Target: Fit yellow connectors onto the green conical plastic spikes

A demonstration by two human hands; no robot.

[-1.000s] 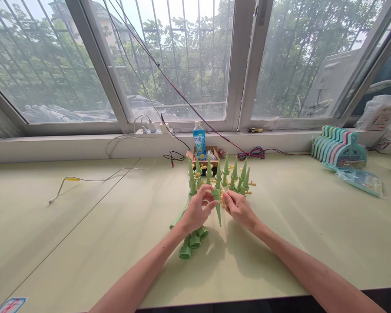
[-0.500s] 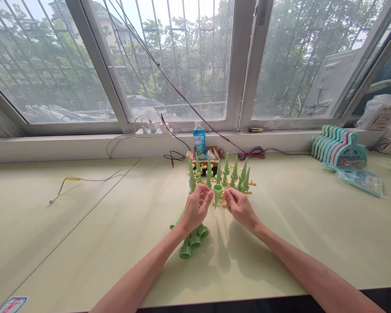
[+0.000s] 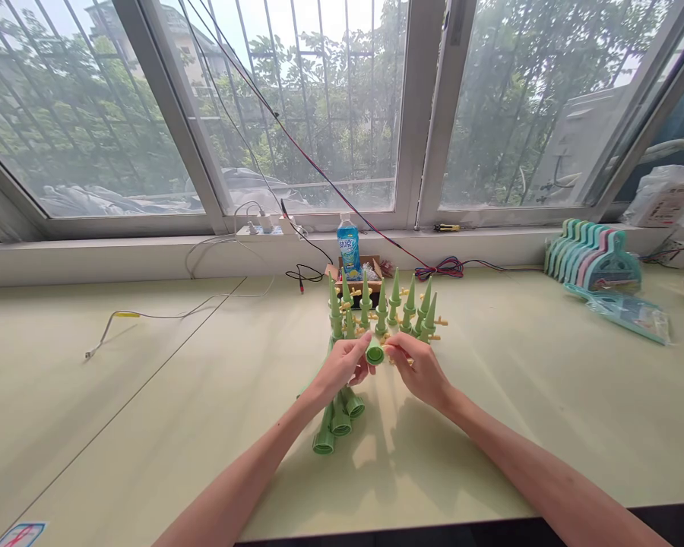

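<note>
My left hand (image 3: 345, 363) grips a green plastic watering spike (image 3: 375, 354) between thumb and fingers. The spike's round, threaded open end faces me, and its tip is hidden. At the right side of it, my right hand (image 3: 419, 366) pinches a small yellow valve (image 3: 386, 347), mostly covered by the fingers. Behind both hands stand several green spikes (image 3: 410, 304) with points up and yellow valves at their sides. Below my left hand lie several loose green spikes (image 3: 340, 419), open ends toward me. A few yellow pieces on the table are partly hidden by my right hand.
A blue-labelled bottle (image 3: 349, 247) stands in a small cardboard box (image 3: 358, 287) behind the spikes. Coiled cables (image 3: 441, 267) lie by the sill. A white cable (image 3: 171, 305) stretches across the left side. At the right are a row of pastel plastic items (image 3: 596, 258) and a bagged one (image 3: 627, 313).
The spike has turned from tip down to open end facing me and come slightly lower. My left hand has rotated with it, and my right fingers have moved closer to its side.
</note>
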